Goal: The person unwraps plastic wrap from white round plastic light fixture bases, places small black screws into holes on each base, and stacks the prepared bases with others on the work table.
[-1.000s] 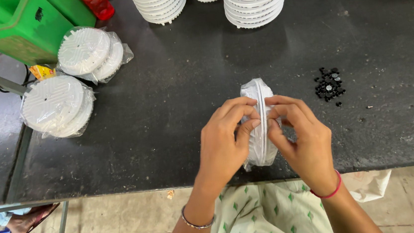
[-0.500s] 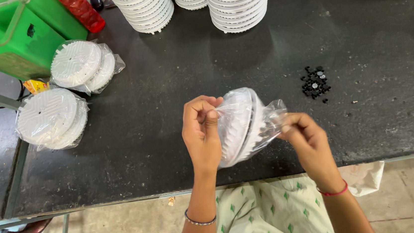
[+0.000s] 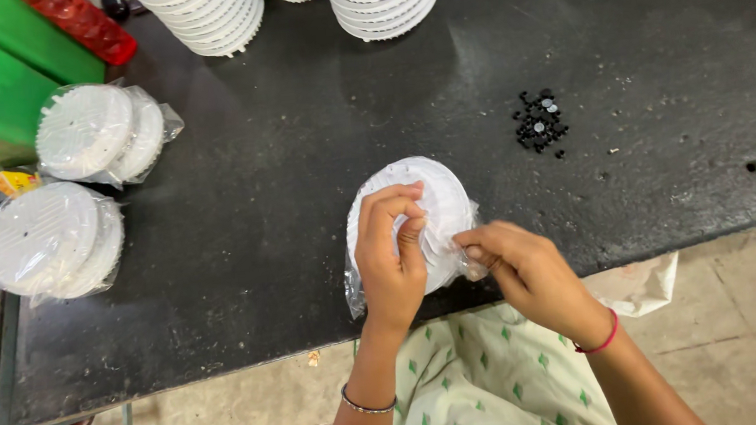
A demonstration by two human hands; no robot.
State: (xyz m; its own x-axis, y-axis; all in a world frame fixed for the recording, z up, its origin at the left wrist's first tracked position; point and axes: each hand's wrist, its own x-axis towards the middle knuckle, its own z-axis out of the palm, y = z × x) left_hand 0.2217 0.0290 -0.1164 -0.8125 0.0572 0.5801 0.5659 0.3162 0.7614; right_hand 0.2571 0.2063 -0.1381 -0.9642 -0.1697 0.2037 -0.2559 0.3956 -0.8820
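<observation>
Fingers of the left hand [image 3: 390, 262] pinch the white discs [image 3: 423, 201]; the right hand [image 3: 515, 269] grips the plastic bag [image 3: 474, 268] at three o'clock, best pulled taut over the tabletop [image 3: 305, 210].

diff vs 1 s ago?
The bagged white disc stack turned from edge-on to face-up and sank toward the table. The left hand keeps gripping it; the right hand shifted to the bag's right edge. Bagged packs and black bits unchanged.

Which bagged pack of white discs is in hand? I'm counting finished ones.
The bagged pack at the table's front edge, gripped by both hands; the other two lie far left.
</observation>
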